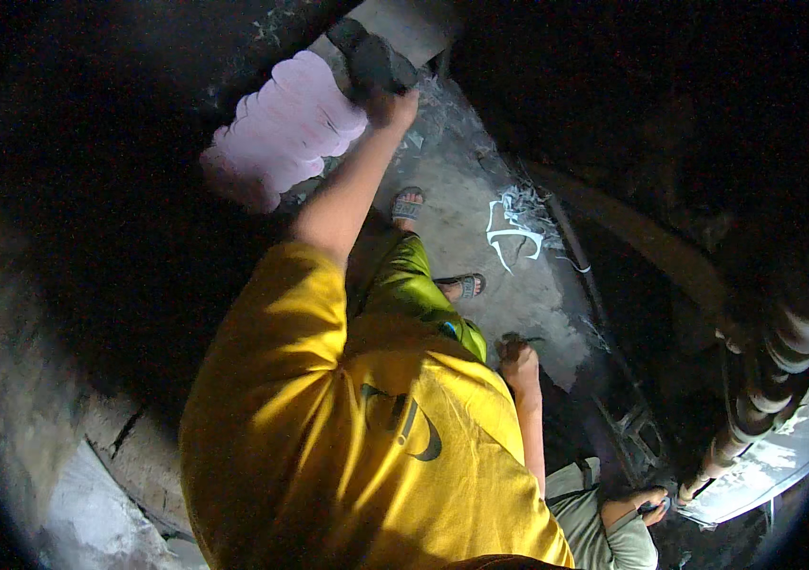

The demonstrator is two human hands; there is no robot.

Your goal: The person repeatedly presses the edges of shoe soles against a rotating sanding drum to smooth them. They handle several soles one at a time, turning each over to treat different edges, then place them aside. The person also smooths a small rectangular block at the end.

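Note:
My left arm stretches up and away, and my left hand [395, 109] is closed at the lower end of a dark, lumpy bundle [373, 65]. Shadow hides what the bundle is. Just left of that hand lies a pale pink-lilac pile [285, 123] with rounded, scalloped edges, perhaps layered pieces. Down by my right side, my right hand [519, 366] is curled with its fingers closed. Something small and dark shows at its top, too dim to name.
White strip-like scraps [513, 233] lie on the grey floor [552, 318] right of my sandalled feet. A long dark bar [580, 252] edges the floor. Another person's bare foot [647, 503] and pale shorts [604, 532] show at lower right, near a ribbed, pipe-like part [784, 361].

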